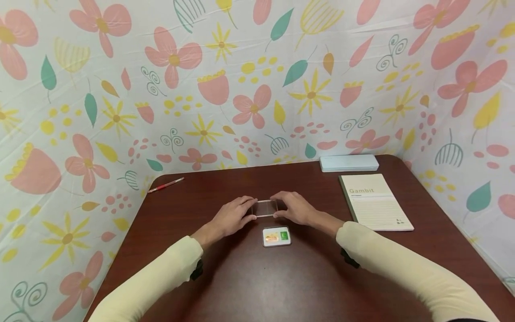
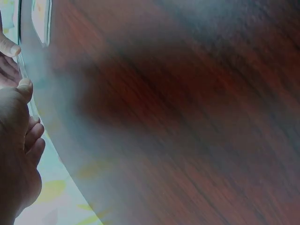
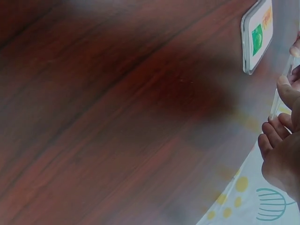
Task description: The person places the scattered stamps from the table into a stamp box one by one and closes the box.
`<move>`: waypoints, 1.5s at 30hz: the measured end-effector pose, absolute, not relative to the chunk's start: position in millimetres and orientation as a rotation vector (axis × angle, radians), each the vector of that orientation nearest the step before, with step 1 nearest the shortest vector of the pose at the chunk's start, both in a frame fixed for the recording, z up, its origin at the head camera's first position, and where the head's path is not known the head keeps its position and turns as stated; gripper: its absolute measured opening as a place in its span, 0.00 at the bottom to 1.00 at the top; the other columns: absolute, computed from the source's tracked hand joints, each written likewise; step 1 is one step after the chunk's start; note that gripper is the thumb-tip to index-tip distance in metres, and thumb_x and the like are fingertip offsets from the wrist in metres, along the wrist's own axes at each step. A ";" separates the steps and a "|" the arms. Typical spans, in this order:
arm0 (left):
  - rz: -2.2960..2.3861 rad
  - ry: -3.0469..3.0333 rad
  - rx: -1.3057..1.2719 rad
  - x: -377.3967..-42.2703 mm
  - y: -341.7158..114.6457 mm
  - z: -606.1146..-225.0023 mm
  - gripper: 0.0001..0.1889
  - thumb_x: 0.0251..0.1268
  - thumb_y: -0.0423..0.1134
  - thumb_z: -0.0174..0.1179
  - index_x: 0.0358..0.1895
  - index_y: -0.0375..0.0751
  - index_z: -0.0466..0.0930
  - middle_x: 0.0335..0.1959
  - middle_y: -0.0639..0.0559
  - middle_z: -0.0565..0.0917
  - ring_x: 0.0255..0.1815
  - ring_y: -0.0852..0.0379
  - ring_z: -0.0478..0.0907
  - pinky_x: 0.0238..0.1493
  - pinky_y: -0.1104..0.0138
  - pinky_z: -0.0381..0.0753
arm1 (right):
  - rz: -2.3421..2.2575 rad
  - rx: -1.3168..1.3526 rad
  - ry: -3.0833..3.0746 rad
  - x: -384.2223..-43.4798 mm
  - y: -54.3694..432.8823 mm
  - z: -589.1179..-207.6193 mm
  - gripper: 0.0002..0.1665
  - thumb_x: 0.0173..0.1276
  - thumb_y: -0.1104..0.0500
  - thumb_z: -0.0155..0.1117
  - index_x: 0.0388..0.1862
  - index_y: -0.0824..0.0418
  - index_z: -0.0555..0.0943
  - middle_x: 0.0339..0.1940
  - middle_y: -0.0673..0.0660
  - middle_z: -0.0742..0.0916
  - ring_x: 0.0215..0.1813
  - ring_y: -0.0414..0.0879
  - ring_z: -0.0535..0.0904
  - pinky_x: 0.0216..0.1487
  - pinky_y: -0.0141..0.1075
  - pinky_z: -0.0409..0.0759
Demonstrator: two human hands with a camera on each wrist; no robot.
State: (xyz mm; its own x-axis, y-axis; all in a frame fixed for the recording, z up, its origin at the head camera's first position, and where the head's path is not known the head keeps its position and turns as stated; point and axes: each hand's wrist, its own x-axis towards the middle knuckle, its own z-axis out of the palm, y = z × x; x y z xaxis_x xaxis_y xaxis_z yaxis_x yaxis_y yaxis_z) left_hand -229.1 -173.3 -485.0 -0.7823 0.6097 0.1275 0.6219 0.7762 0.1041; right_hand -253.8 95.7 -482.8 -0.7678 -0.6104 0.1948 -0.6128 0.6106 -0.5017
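A clear plastic lid or shallow case (image 1: 264,208) is held between both hands, just beyond a small card box. My left hand (image 1: 233,216) pinches its left end between thumb and fingers. At the opposite end, my right hand (image 1: 297,208) grips it the same way. The white box (image 1: 276,237) with an orange picture and a green patch lies face up on the table, nearer to me. In the left wrist view, the left thumb (image 2: 25,88) presses on the clear edge. The right wrist view shows the right thumb (image 3: 284,84) on that edge too.
On the dark wood table (image 1: 257,281), a red pen (image 1: 166,185) lies at the back left. A notebook (image 1: 376,202) marked Gambit sits to the right, with a light blue case (image 1: 349,163) behind it. Floral cloth (image 1: 253,89) surrounds the table's back and sides.
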 end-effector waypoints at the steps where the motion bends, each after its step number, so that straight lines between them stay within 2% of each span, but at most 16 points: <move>1: -0.217 -2.874 -1.003 -228.1 -172.1 -485.0 0.31 0.80 0.53 0.62 0.78 0.41 0.72 0.72 0.46 0.77 0.69 0.50 0.77 0.64 0.53 0.81 | 0.883 1.069 -2.812 -252.5 97.3 -482.8 0.32 0.67 0.57 0.81 0.66 0.68 0.82 0.62 0.62 0.87 0.64 0.56 0.83 0.64 0.52 0.81; 8: -0.235 -2.848 -1.035 -218.8 -165.1 -484.7 0.31 0.80 0.53 0.61 0.77 0.42 0.72 0.71 0.47 0.77 0.68 0.50 0.77 0.63 0.55 0.82 | 0.894 1.086 -2.784 -242.2 107.5 -481.8 0.31 0.65 0.58 0.82 0.64 0.68 0.83 0.59 0.61 0.88 0.60 0.54 0.85 0.61 0.52 0.83; 20: -0.254 -2.882 -1.069 -205.1 -157.8 -487.5 0.31 0.80 0.54 0.61 0.77 0.43 0.73 0.70 0.50 0.76 0.67 0.53 0.77 0.62 0.56 0.82 | 0.918 1.075 -2.842 -221.5 117.5 -479.2 0.31 0.67 0.59 0.81 0.66 0.67 0.82 0.61 0.60 0.87 0.61 0.53 0.84 0.62 0.52 0.83; 33: -0.278 -2.836 -1.165 -190.8 -154.6 -491.4 0.30 0.80 0.53 0.62 0.77 0.41 0.73 0.68 0.50 0.76 0.64 0.54 0.78 0.56 0.57 0.84 | 0.943 1.121 -2.802 -203.9 125.0 -482.6 0.28 0.67 0.60 0.81 0.63 0.67 0.84 0.58 0.59 0.88 0.59 0.53 0.85 0.60 0.53 0.83; 45: -0.255 -2.852 -1.189 -180.5 -151.3 -495.5 0.32 0.77 0.55 0.64 0.76 0.42 0.74 0.67 0.50 0.76 0.64 0.55 0.77 0.55 0.59 0.84 | 0.948 1.145 -2.781 -192.8 128.6 -493.9 0.29 0.63 0.60 0.83 0.61 0.67 0.84 0.58 0.59 0.88 0.57 0.53 0.86 0.55 0.48 0.85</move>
State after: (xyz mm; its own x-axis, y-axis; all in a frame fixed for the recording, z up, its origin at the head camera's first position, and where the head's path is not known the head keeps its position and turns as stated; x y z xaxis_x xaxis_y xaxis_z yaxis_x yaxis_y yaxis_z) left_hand -180.5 -151.3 -495.5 -0.7053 0.7017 0.1006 0.7085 0.6926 0.1357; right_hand -192.8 128.6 -493.9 -0.7363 -0.6439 0.2080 -0.6368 0.5555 -0.5347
